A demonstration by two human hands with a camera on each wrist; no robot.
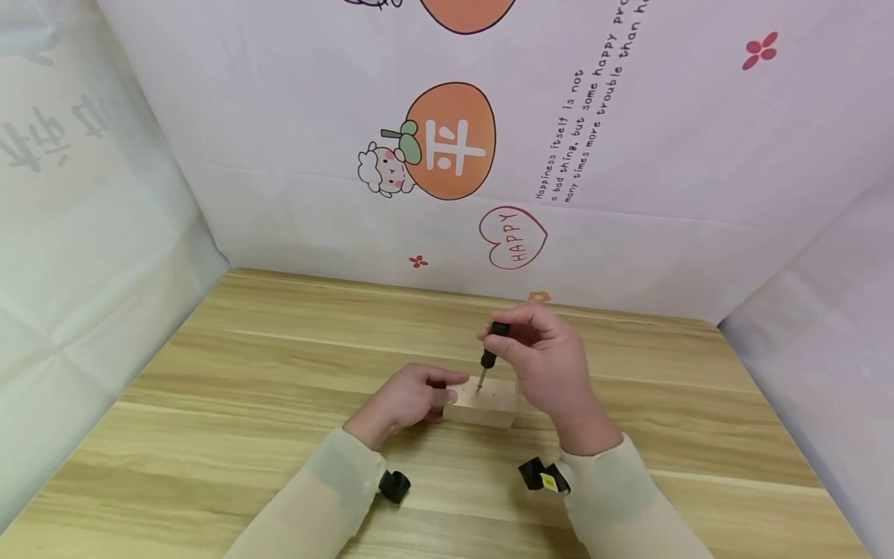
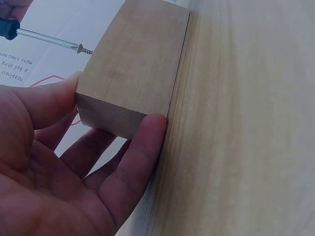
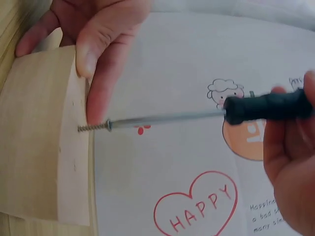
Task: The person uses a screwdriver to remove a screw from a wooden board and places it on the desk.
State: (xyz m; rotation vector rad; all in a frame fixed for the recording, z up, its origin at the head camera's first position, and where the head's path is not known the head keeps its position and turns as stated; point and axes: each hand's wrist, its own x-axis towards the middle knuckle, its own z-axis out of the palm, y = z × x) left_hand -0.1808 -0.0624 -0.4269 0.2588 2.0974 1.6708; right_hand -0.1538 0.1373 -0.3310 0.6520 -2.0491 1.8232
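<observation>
A pale wooden block [image 1: 482, 415] lies on the table, with several small holes in its top face. My left hand [image 1: 408, 397] grips the block's left end; in the left wrist view its thumb is on the top edge and a finger touches the near side. My right hand [image 1: 555, 361] holds a screwdriver [image 3: 266, 109] by its dark handle, the metal shaft pointing down. The screwdriver's tip meets the head of a screw [image 3: 96, 127], which stands in the block's top face with much of its thread showing.
The wood-grain table [image 1: 279, 373] spreads around the block. Behind it rises a white printed cloth [image 1: 314, 217] with cartoon fruit and lettering. More white cloth [image 1: 91, 256] hangs at the sides. Black wrist cameras [image 1: 395, 487] are strapped to both sleeves.
</observation>
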